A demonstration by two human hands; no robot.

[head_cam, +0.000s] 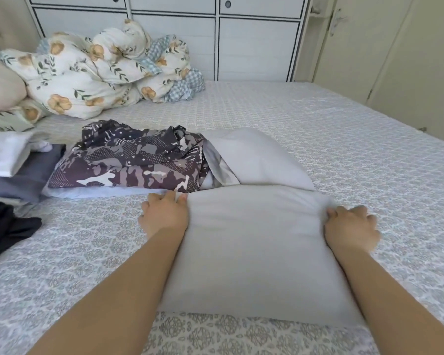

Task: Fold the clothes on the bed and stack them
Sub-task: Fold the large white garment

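A plain light-grey garment (254,247) lies folded flat on the patterned bedspread in front of me, with its far part (256,155) still loose behind the fold. My left hand (164,216) pinches the fold's far left corner. My right hand (351,226) grips the far right corner with curled fingers. To the left lies a crumpled dark garment with a grey and white print (136,157). At the far left sits a stack of folded clothes: a white piece (5,152) on a blue-grey one (28,178).
A black garment (3,226) lies at the left edge. A floral duvet (92,70) is bundled by a beige pillow (0,85) at the back left. The patterned bedspread (356,139) stretches right. White wardrobe doors (256,44) stand behind the bed.
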